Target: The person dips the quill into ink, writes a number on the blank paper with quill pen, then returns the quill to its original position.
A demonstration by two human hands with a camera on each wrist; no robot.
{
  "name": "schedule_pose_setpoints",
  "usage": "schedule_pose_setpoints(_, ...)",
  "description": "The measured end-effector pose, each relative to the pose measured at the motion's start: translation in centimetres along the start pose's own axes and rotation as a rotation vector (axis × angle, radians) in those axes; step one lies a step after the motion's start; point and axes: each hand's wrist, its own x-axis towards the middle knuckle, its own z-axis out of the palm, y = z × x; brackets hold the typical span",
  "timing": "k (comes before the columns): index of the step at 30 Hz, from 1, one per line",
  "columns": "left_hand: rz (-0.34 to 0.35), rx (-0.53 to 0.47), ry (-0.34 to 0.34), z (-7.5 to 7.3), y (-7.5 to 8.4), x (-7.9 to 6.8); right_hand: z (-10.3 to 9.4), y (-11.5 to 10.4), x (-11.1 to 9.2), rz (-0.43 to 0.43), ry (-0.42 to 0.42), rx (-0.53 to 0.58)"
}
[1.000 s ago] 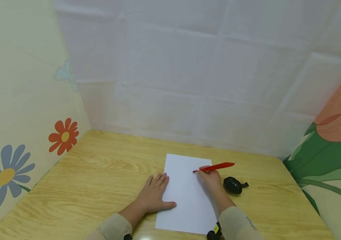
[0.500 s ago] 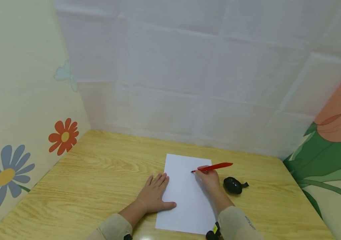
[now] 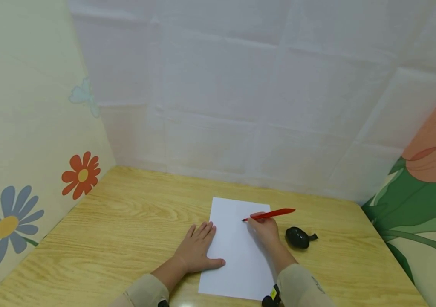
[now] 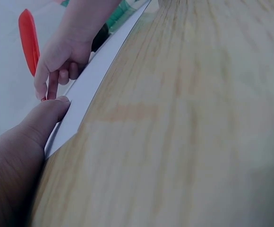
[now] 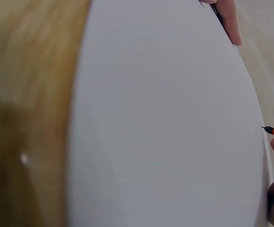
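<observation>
A white sheet of paper (image 3: 237, 256) lies lengthwise before me on the table. My left hand (image 3: 196, 251) rests flat on its left edge, fingers extended and thumb out over the sheet. In my right hand (image 3: 267, 230) I pinch a red pen (image 3: 277, 213) with a black tip, its broad end leaning up to the right. The tip is right at the paper's upper part in the head view. From the right wrist, the black pen tip (image 5: 268, 129) shows at the sheet's edge, while the left wrist view catches the pen's wide red end (image 4: 29, 40) above the right hand.
A glossy black oval object (image 3: 297, 237) with a short flat tail sits just right of my right hand. The wood-grain table (image 3: 137, 213) meets a white cloth backdrop (image 3: 218, 106) behind, with flower-printed panels at both sides.
My right hand and the pen have slid a little to the left across the upper part of the sheet. The left hand and the paper stay put.
</observation>
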Motion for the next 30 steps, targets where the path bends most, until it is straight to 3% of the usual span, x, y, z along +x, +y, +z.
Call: schedule_pose_setpoints(30, 0.013, 0.002, 0.003, 0.09, -0.36, -0.22, 0.91, -0.69, -0.66, 0.001, -0.022, 0.015)
